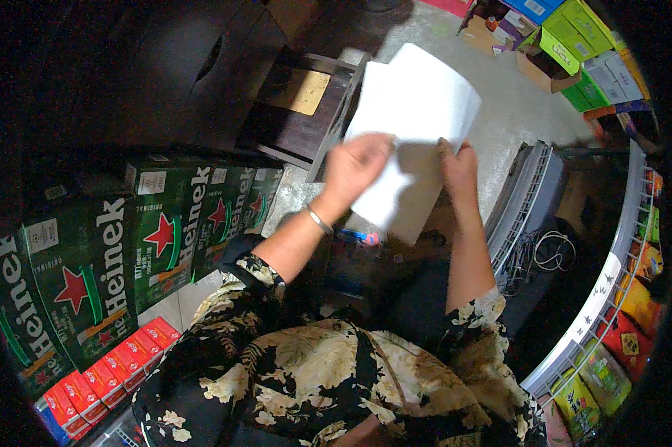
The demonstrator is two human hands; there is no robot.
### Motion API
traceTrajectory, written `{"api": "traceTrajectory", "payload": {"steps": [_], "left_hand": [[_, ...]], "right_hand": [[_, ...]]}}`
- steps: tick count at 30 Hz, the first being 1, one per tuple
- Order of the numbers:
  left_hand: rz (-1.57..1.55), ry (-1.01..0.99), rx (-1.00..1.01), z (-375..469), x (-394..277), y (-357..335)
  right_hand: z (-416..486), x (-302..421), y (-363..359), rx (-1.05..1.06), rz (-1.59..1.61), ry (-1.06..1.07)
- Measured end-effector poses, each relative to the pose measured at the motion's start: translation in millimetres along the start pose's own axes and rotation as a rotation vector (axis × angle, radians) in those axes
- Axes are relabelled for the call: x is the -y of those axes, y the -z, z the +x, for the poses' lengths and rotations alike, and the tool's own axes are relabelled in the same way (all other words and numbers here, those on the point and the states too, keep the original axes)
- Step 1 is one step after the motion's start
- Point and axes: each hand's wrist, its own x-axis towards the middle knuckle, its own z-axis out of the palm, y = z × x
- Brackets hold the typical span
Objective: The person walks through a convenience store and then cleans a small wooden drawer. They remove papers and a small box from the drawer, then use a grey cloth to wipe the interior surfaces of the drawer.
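Observation:
Several sheets of white paper (414,95) are held up in front of me, brightly lit at the top and shaded near my hands. My left hand (361,165), with a silver bangle at the wrist, grips their lower left side and is slightly blurred. On the right edge, my right hand (460,167) pinches the sheets between thumb and fingers. Behind the paper's left side stands a pulled-out dark drawer (344,112) with a yellowish flat piece (308,92) inside. A lower part of the paper hangs below my hands, partly in shadow.
Green Heineken cartons (157,234) stand in a row at left, with small red boxes (112,371) before them. A wire-edged shelf (598,302) with snack packets (626,341) curves along the right, near coiled cables (554,251). Colourful cartons (579,33) are stacked at upper right on the concrete floor.

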Motion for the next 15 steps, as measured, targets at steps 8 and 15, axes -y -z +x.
{"api": "traceTrajectory", "payload": {"steps": [8,15], "left_hand": [[1.204,0.482,0.226,90.5,125.9,87.5],[1.444,0.103,0.529,109.3,160.8,73.8]], "right_hand": [[18.2,-28.7,24.4,-0.045,0.147,0.025],[6.0,-6.7,32.0,-0.11,0.148,0.005]]}}
